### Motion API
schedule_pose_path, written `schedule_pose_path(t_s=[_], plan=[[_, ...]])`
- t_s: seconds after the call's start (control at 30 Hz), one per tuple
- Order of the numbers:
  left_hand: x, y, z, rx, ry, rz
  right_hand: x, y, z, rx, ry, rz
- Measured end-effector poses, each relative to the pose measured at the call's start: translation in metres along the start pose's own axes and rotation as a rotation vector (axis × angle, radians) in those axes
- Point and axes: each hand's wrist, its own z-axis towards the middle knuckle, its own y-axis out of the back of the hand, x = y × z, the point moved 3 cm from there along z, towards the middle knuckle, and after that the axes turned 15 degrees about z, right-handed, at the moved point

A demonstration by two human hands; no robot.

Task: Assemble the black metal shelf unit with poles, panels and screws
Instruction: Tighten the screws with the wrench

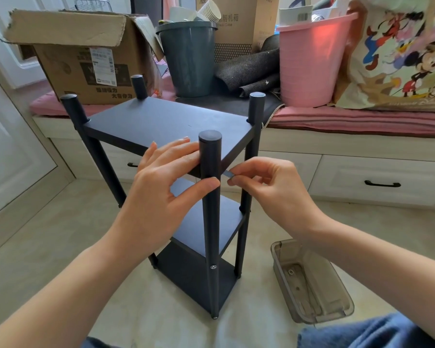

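Open floor left of the shelf unit [186,197], a tray on its right

Right of the shelf unit a clear plastic tray [312,282] sits on the floor; behind it a drawer bench [349,169] blocks the way; left floor lies open.

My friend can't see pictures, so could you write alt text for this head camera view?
A person's left hand steadies a black shelf unit's front pole while the right hand pinches a small metal tool at the top panel's corner. A clear tray sits on the floor nearby.
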Motion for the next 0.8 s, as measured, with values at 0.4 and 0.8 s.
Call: schedule_pose_path(t_s=[0.4, 0.8], plan=[[0.001, -0.001, 0.000, -0.010, -0.005, 0.019, -0.002, -0.009, 0.001, 0.036, -0.029, 0.096], [0.000, 0.000, -0.001, 0.003, 0.021, 0.029, -0.006, -0.022, 0.001, 0.048, -0.108, 0.184]])
